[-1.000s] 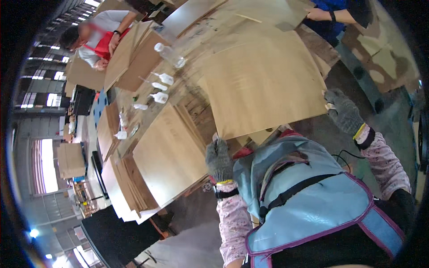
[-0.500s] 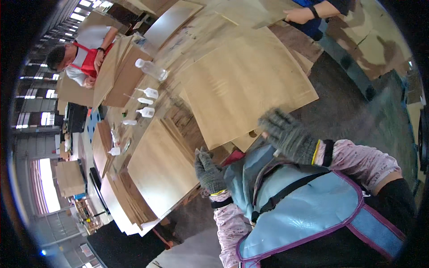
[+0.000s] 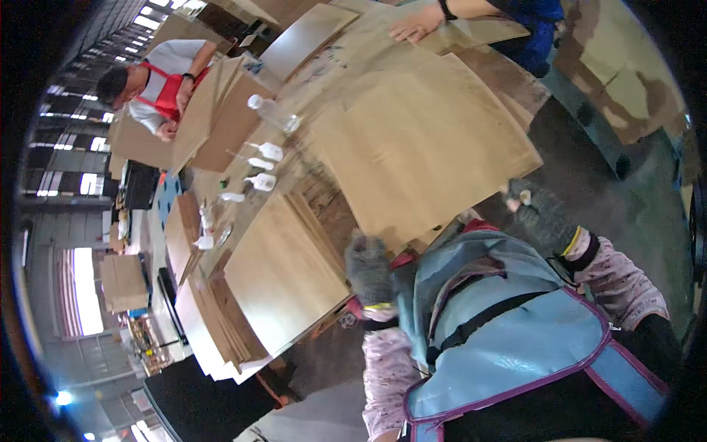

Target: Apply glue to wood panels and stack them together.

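A large tan board [image 3: 434, 140] lies on the work table, its near edge facing me. At its near left corner is my left hand [image 3: 370, 271] in a grey knit glove with fingers curled against the corner; the glove hides part of the grip. My right hand [image 3: 543, 219], gloved the same way with bare fingertips, is just off the board's near right edge. Its fingers are bent and apart, with nothing seen between them. Edges of another sheet show below the top board near my apron [image 3: 508, 317].
Left of the board lies a stack of pale panels [image 3: 283, 272], with more panels [image 3: 213, 324] beyond. A clear bottle [image 3: 274, 114] and several white squeeze bottles [image 3: 260, 182] stand on the table [image 3: 331, 96]. A co-worker's hand [image 3: 417, 24] rests at the far side; another person [image 3: 166, 88] handles boards far left.
My right hand has moved right, off the board's near edge. My left hand has shifted slightly forward to the corner. At the far side, the co-worker's hand has moved left over the table.
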Available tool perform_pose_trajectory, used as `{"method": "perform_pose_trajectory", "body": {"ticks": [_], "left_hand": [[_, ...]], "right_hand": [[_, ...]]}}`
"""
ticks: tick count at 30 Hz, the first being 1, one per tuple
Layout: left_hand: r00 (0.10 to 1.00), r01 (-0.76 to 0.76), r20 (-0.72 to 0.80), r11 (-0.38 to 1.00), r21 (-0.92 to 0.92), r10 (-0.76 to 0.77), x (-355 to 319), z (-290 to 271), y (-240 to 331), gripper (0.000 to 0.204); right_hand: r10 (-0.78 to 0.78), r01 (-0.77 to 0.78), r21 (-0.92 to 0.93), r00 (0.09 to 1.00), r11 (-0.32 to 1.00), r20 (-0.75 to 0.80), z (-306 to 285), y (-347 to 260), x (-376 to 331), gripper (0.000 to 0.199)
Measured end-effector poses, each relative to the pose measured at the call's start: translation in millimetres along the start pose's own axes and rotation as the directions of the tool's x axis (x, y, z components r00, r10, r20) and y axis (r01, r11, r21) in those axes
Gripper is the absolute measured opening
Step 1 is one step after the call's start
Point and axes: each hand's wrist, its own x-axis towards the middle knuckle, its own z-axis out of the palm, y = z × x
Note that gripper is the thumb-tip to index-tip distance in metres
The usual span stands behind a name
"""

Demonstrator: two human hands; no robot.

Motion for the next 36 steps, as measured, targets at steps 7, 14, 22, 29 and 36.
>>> {"method": "perform_pose_trajectory", "body": {"ticks": [7,14,22,29,36], "left_hand": [[0.926,-0.368,0.153,0.918,0.147,0.346,-101.7,8.4,7.9,0.026],[0.964,-0.065,0.258,0.998,-0.008,0.065,-95.7,4.5,-17.0,0.012],[0.973,-0.220,0.161,0.873,0.435,0.165,-3.5,-14.9,24.9,0.027],[0.951,0.113,-0.310,0.938,0.328,-0.006,97.0,-24.0,-1.6,0.045],[0.984,-0.134,-0.126,0.987,-0.089,0.122,107.9,-5.6,-7.4,0.035]], "right_hand": [[-0.484,0.261,-0.697,0.864,0.668,-0.140,-40.5,-14.8,43.1,0.017],[-0.282,0.260,-0.435,0.959,0.862,0.016,4.5,-17.7,12.1,0.016],[0.053,0.043,-0.244,0.926,0.969,0.374,42.0,-24.5,-10.8,0.020],[-0.057,0.211,-0.348,0.913,0.914,0.405,47.2,-13.0,-2.4,0.027],[-0.076,0.221,-0.337,0.917,0.915,0.393,46.5,-4.8,-0.3,0.025]]}}
